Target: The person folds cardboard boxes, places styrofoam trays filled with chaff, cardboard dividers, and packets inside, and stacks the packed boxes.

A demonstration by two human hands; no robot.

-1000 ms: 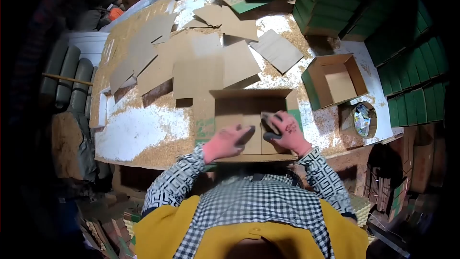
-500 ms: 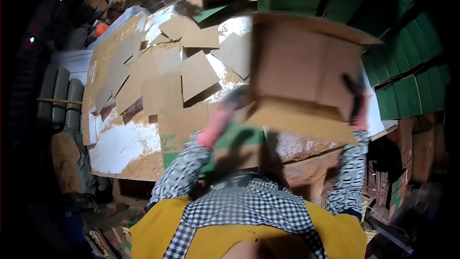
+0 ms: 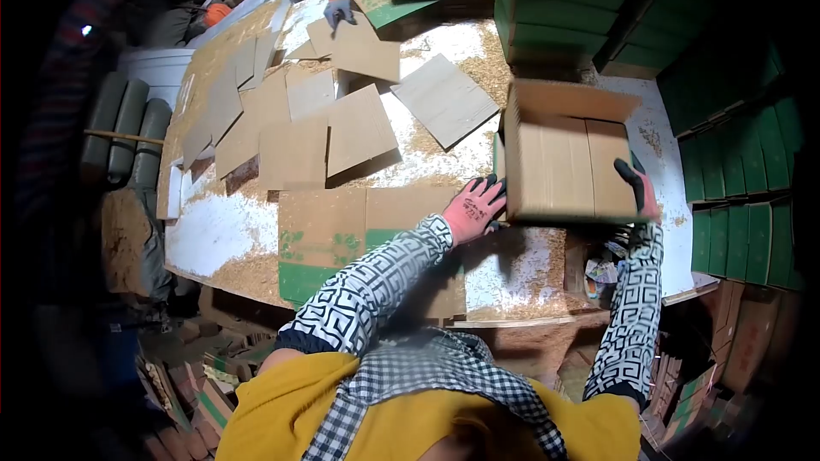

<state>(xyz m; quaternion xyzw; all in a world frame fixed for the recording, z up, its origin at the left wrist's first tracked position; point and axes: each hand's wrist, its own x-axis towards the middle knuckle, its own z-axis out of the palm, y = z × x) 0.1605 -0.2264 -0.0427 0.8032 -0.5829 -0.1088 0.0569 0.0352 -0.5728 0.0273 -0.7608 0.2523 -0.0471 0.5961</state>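
An open-topped cardboard box is in front of me on the right of the table, its inside facing up. My right hand, in a pink glove with dark fingertips, grips the box's right wall, thumb over the rim. At the box's lower left corner is my left hand, gloved alike, fingers spread and fingertips at or very near the wall. Left of that hand lies a flattened brown and green carton. Loose cardboard sheets are scattered beyond it, and a greyish sheet lies left of the box.
Another person's gloved hand touches sheets at the far side. Green cartons are stacked at the back, with more green cartons along the right. Sawdust covers parts of the white tabletop. Grey rolls stand at left.
The box has moved right and lower in view, and its near flap no longer sticks out toward me. My left hand has shifted right. The other person's hand has reached onto the sheets.
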